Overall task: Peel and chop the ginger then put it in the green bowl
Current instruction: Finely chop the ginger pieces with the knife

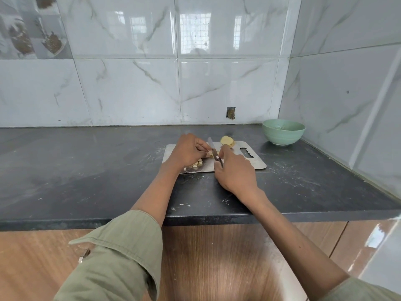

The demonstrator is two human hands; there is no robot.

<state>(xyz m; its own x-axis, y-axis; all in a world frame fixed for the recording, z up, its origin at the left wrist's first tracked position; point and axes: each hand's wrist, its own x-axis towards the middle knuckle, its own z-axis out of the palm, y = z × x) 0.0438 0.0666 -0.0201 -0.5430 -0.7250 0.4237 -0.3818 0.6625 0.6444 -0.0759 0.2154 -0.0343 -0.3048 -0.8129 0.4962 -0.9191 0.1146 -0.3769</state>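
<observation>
We see a flat steel board with rounded corners and a cut-out handle at its right end, lying on a dark, matte, flour-streaked counter. Our right hand curls round the dark handle of a small knife, forefinger stretched along it, the thin blade pointing to the far side. Our left hand bends its fingers over a small ginger piece, pinning it to the board right beside the blade. Pale chopped bits lie in a loose heap at the board's near-left edge, partly under the left wrist. A peeled, rounded yellow ginger lump sits at the board's far edge. The smooth, ribbed green bowl stands far right in the corner, well apart from the board, against glossy marble-veined tiles.
</observation>
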